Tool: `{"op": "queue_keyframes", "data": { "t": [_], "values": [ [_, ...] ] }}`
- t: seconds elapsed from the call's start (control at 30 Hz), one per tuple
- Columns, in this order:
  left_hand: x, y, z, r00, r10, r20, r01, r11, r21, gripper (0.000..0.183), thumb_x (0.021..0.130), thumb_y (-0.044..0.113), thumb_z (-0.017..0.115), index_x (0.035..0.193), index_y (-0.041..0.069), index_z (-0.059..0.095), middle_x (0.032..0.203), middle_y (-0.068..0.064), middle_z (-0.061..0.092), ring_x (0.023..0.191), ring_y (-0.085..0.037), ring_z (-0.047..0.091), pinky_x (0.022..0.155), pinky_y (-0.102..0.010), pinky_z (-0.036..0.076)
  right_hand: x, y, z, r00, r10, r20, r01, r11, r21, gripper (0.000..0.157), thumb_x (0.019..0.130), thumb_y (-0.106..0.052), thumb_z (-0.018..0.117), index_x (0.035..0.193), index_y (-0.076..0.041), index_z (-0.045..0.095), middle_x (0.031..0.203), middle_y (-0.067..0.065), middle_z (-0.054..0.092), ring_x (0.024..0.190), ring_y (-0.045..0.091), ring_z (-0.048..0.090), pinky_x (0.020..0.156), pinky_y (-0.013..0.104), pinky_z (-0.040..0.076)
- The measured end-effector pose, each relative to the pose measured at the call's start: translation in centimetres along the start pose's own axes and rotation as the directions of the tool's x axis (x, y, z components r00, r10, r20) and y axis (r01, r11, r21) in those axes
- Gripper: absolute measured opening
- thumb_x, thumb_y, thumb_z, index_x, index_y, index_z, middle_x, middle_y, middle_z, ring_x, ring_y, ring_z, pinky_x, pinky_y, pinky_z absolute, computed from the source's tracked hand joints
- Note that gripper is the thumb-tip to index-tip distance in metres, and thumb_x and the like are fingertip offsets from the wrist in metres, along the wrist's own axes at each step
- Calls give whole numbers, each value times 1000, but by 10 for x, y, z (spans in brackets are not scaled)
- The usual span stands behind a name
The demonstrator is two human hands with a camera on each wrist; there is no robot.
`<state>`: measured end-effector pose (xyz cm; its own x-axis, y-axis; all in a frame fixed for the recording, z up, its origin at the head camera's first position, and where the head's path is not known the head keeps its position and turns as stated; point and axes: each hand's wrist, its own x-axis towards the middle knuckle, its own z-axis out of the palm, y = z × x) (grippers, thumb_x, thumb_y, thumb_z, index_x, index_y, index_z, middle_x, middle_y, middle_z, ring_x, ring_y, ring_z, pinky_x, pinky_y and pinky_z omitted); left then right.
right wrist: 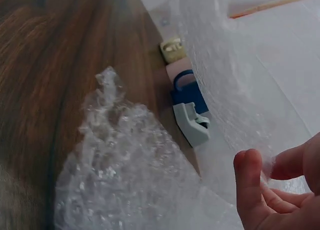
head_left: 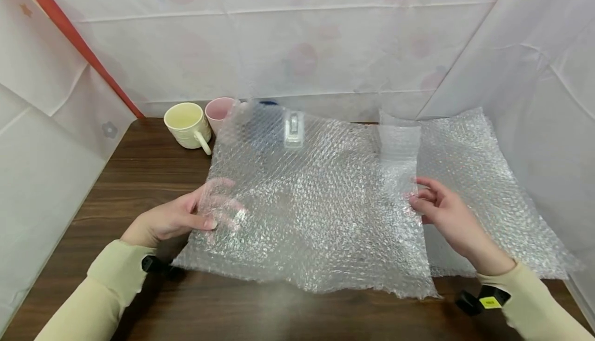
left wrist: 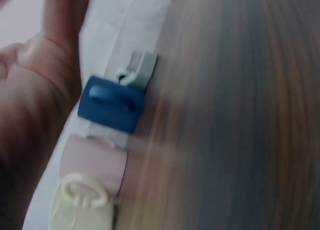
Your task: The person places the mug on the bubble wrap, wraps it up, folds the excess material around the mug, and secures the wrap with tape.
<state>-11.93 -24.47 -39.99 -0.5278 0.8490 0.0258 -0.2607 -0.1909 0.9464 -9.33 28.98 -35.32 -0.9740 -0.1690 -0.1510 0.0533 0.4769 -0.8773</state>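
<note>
A clear bubble wrap sheet [head_left: 307, 222] hangs spread between both hands above the table. On its left edge, my left hand [head_left: 178, 216] pinches it, thumb in front and fingers showing through from behind. My right hand [head_left: 441, 209] pinches the opposite edge between thumb and fingertips, beside a smoother strip of the sheet. In the right wrist view the right thumb and fingers [right wrist: 248, 177] meet on the thin film. Beyond the right hand, a second bubble wrap piece [head_left: 488, 196] lies at the table's right side.
Along the back of the dark wooden table [head_left: 135, 175] stand a pale yellow mug [head_left: 188, 129], a pink mug [head_left: 216, 113], a blue mug [left wrist: 111, 104] and a light tape dispenser [right wrist: 192, 126]. The last two show through the wrap in the head view. White cloth walls [head_left: 297, 46] enclose the table.
</note>
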Motion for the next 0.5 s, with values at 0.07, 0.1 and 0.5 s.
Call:
{"op": "queue_keyframes", "data": {
  "t": [0.07,0.1,0.5],
  "values": [
    [-6,2,-2,996,-81,-45,85,992,93,75,93,-14,55,152,15,19,146,-18,45,124,-28,56,87,-39,55,1,0,6,1000,-11,18,11,1000,18,59,101,-13,58,150,4,30,109,3,66,89,9,62,72,30,55],
    [-10,2,-4,991,-119,-67,127,981,146,75,92,-12,58,151,13,20,146,-18,44,126,-25,54,87,-40,54,2,0,9,1000,-19,19,18,1000,21,58,101,-11,59,150,3,31,108,6,66,88,10,62,71,30,55],
    [-17,7,-11,868,-383,-316,490,762,423,30,102,21,59,121,0,52,110,-17,60,100,-27,62,77,-46,57,11,-3,42,982,-156,110,175,964,-198,51,94,2,63,141,6,43,104,14,70,86,20,69,79,31,56]
  ]
}}
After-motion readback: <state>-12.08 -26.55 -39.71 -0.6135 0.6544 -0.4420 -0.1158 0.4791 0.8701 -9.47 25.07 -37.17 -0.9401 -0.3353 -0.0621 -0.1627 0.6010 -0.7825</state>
